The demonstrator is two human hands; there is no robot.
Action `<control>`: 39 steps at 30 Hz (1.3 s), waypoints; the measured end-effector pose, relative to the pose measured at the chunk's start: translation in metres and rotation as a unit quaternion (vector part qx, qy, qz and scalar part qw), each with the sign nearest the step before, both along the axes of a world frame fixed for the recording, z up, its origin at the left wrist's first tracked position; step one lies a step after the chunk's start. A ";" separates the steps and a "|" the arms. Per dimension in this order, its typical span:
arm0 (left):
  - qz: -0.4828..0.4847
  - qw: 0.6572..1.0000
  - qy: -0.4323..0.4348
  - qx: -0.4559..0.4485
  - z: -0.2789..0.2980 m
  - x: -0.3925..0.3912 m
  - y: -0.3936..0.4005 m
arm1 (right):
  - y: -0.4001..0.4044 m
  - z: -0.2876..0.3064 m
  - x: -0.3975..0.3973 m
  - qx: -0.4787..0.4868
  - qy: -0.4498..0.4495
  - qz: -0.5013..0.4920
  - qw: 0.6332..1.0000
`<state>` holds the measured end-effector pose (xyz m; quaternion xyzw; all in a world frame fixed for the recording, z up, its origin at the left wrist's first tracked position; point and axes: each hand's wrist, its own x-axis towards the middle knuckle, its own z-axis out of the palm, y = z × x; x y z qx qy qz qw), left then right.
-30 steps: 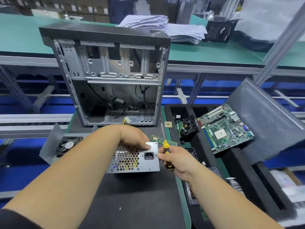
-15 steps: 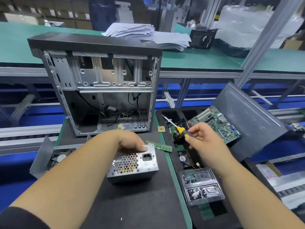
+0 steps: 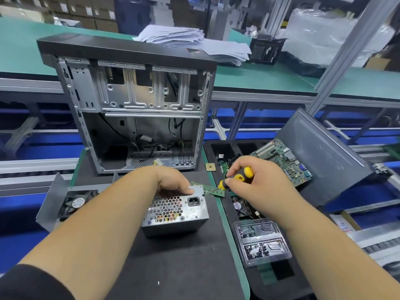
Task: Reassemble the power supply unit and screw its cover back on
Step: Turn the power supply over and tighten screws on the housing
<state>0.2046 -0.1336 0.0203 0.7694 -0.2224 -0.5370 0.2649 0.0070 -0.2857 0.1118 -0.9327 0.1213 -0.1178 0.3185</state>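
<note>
Two hands on the job: power supply unit [image 3: 175,210] steadied, screwdriver [image 3: 236,179] at its top corner.

My left hand [image 3: 173,180] curls over the unit's top rear edge, pressing it onto the black mat on the table [image 3: 227,224]; my right hand [image 3: 257,180] pinches the yellow-and-black screwdriver, tip at the corner screw. Behind stands the open computer case [image 3: 134,109]; right, a clear screw tray [image 3: 259,241].
</note>
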 end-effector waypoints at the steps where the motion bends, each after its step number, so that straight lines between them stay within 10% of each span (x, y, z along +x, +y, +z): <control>1: 0.001 1.000 -0.002 -0.001 -0.001 0.000 0.000 | 0.001 0.000 0.001 -0.006 0.007 0.004 1.000; 20: -0.046 0.998 -0.041 0.014 0.000 0.001 0.000 | 0.010 0.004 0.012 -0.051 0.067 0.043 0.996; 32: -0.022 0.999 -0.033 0.017 0.000 0.001 0.000 | 0.033 0.035 0.041 -0.425 0.119 0.081 0.894; 39: -0.016 1.000 -0.015 0.010 -0.004 -0.001 -0.001 | 0.027 0.032 0.036 -0.241 0.099 0.112 0.959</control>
